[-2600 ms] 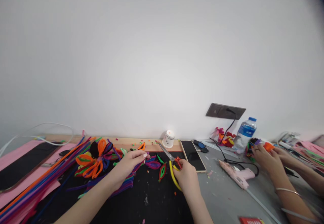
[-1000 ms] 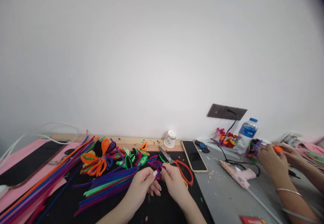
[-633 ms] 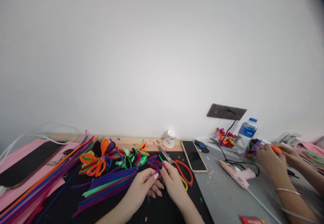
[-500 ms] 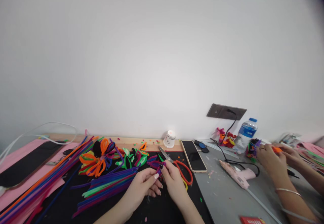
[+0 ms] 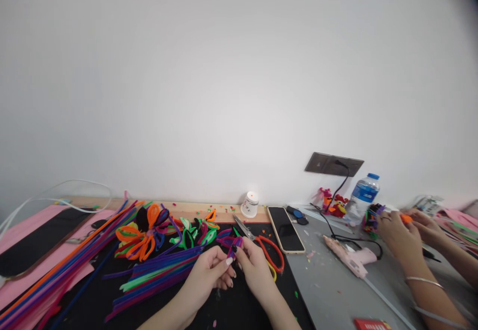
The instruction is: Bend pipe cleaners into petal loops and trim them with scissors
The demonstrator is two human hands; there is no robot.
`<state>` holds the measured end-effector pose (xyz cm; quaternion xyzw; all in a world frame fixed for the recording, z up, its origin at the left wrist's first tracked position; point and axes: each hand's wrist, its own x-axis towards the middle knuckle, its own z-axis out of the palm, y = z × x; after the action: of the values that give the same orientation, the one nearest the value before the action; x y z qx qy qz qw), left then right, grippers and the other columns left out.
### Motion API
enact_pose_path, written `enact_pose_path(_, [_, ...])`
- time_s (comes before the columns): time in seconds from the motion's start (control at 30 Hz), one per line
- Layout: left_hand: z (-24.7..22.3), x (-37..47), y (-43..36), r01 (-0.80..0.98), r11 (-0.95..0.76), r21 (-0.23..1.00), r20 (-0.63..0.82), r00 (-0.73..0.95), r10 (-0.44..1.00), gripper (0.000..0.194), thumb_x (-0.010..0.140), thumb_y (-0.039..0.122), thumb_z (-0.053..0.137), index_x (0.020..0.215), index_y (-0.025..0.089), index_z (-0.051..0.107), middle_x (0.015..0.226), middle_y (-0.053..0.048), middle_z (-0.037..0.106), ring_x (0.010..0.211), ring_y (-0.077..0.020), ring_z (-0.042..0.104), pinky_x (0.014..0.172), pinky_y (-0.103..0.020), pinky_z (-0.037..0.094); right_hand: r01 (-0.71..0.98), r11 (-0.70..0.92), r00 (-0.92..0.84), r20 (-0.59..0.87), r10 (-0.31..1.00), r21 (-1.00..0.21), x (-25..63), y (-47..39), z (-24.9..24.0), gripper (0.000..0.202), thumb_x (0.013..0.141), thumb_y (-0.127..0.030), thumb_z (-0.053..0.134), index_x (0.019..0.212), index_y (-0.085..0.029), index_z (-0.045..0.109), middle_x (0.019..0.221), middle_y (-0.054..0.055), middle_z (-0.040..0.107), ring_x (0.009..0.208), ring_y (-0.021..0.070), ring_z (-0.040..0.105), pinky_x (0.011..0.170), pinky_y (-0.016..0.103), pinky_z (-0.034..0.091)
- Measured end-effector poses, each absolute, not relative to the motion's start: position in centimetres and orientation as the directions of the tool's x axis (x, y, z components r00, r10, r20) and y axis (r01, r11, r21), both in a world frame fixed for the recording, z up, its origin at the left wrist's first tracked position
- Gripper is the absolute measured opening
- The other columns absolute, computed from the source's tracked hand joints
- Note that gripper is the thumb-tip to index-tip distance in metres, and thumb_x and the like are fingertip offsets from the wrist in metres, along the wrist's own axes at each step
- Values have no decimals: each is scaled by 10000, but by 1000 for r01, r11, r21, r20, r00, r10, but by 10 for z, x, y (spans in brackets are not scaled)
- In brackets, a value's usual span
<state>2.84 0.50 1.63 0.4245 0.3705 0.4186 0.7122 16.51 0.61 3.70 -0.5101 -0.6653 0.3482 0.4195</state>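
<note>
Both hands meet over the black mat, pinching a purple pipe cleaner (image 5: pixel 236 242) bent into a small loop. My left hand (image 5: pixel 209 271) grips its lower end between thumb and forefinger. My right hand (image 5: pixel 254 264) holds the loop from the other side, its fingers partly hiding the piece. Just left of my hands lies a bundle of cut pipe cleaners (image 5: pixel 157 276) in blue, green and purple. Behind them are green looped pieces (image 5: pixel 188 235) and an orange pipe-cleaner flower (image 5: pixel 144 235). Orange-handled scissors (image 5: pixel 271 250) rest by my right hand, blades pointing toward the wall.
A phone (image 5: pixel 286 230) and an upturned paper cup (image 5: pixel 250 204) stand beyond my hands. To the right lie a pink glue gun (image 5: pixel 351 256) with its cord and a water bottle (image 5: pixel 363 198). A co-worker's hands (image 5: pixel 401 235) hold something orange. Long pipe cleaners (image 5: pixel 70 265) stretch across the left side.
The purple loop shows a little more between my fingertips. My hands have shifted only very slightly, still pinching it; the co-worker's near hand has moved slightly.
</note>
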Motion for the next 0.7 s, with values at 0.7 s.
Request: enact_pose_path(0.7, [15, 28, 7, -294, 236, 926, -146, 297, 943, 346, 638, 470, 652, 648, 174, 474, 534, 13, 618, 418, -83, 539, 433, -177, 358, 447, 271, -98, 255, 962, -852, 169, 8, 36, 221, 791, -276, 481, 587, -193, 460, 531, -34, 447, 480, 106, 392, 463, 218, 323])
